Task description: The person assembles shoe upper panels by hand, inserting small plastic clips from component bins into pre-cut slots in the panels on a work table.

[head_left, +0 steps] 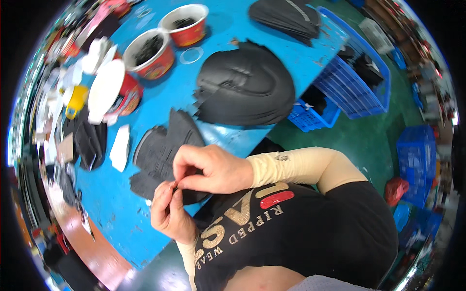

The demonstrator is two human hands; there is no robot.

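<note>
My left hand [168,212] and my right hand [209,169] meet at the near edge of the blue table [228,29]. Their fingertips pinch a small black piece [196,196] between them. Just beyond the hands lies a stack of flat black cut pieces [162,145]. Both forearms wear beige sleeves. How much of the piece each hand covers is hard to tell.
A large pile of rounded black pieces [245,87] sits mid-table, another stack [286,17] at the far edge. Three red paper bowls [150,53] stand at the upper left, one with a white lid. Blue plastic crates [357,80] stand on the green floor to the right.
</note>
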